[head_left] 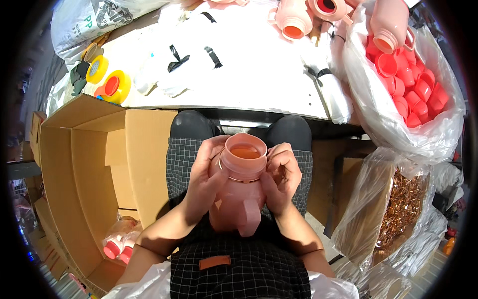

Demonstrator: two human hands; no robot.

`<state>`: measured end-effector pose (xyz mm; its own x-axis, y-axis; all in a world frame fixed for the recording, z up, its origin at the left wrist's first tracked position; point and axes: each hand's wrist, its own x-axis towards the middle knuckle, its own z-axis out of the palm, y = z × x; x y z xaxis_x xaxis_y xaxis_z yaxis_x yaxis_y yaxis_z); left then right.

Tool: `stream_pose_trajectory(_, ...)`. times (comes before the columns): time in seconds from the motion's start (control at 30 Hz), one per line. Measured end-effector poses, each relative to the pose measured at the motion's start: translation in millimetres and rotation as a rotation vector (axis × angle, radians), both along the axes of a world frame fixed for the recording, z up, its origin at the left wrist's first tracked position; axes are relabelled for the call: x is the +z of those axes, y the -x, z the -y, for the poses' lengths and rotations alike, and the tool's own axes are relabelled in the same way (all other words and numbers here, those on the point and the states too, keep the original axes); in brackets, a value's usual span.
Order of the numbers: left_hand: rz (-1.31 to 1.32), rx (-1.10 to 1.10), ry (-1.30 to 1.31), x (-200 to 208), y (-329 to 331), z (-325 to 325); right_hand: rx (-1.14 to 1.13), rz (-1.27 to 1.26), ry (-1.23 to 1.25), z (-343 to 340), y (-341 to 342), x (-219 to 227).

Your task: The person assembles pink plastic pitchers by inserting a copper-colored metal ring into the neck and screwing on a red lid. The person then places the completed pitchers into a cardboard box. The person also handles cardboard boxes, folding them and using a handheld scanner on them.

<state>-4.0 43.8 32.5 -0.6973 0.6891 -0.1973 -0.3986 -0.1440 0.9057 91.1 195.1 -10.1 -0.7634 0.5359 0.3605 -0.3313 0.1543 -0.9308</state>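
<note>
A pink plastic jug (pixel 244 192) with an open mouth and a handle facing me rests upright on my lap. My left hand (pixel 205 174) wraps its left shoulder and neck. My right hand (pixel 281 177) grips the right side of the neck. A thin copper-coloured ring (pixel 239 179) sits around the neck between my fingers.
A big open cardboard box (pixel 84 184) stands at my left with finished jugs (pixel 119 244) at its bottom. The white table (pixel 259 70) ahead carries more pink jugs (pixel 294 20), bagged items and yellow tape rolls (pixel 113 85). At my right are a bag of red caps (pixel 408 84) and a bag of copper rings (pixel 403 209).
</note>
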Motion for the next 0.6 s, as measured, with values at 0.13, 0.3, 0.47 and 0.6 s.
stream_pose_trajectory(0.13,0.082,0.004,0.049,11.6,-2.4,2.8,0.063,0.084,0.536,13.0,2.5,21.4)
stream_pose_trajectory(0.3,0.158,0.011,0.037,-5.2,4.3,6.0,0.309,0.448,0.876,-3.4,6.2,26.0)
stream_pose_trajectory(0.47,0.243,-0.136,0.04,-9.1,21.3,5.4,0.559,0.397,1.044,-19.6,15.3,-0.3)
stream_pose_trajectory(0.6,0.443,-0.204,-0.003,-26.7,32.7,2.8,0.701,0.42,1.106,-20.9,25.1,-5.2)
